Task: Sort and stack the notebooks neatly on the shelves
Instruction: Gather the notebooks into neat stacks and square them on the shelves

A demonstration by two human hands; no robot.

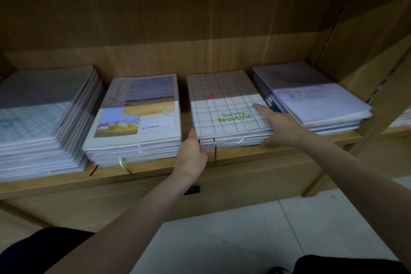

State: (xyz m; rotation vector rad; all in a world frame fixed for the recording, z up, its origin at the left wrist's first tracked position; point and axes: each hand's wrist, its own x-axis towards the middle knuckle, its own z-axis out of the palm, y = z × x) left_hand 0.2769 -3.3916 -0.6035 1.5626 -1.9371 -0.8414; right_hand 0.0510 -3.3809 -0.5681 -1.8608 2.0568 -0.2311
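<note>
1. Nearest the camera lay a pale tiled floor (233,236), with the person's dark-clothed knees at the bottom corners of the view.
2. Above the floor rose the light wooden front of the shelf unit, with a small dark handle (192,190) set in its panel below the shelf's front edge.
3. The left hand (191,158) reached up to the front left corner of the checked stack (224,118); its thumb lay along that corner and its fingers curled against the stack's front face, gripping it.
4. The right hand (280,127) lay spread against the same stack's right side, forefinger stretched flat on the top cover, thumb low by the front edge.
5. The wooden shelf (155,173) carried four stacks of notebooks in a row along its front edge: a tall bluish stack (44,118) at the left end, a landscape-cover stack (138,115), the checked stack marked "Sunny Beautiful", and a pale stack (315,98) at the right end.
6. Ribbon markers hung over the shelf's front edge from the two middle stacks.
7. Farthest back stood the shelf's wooden rear wall (178,18), in shadow.
</note>
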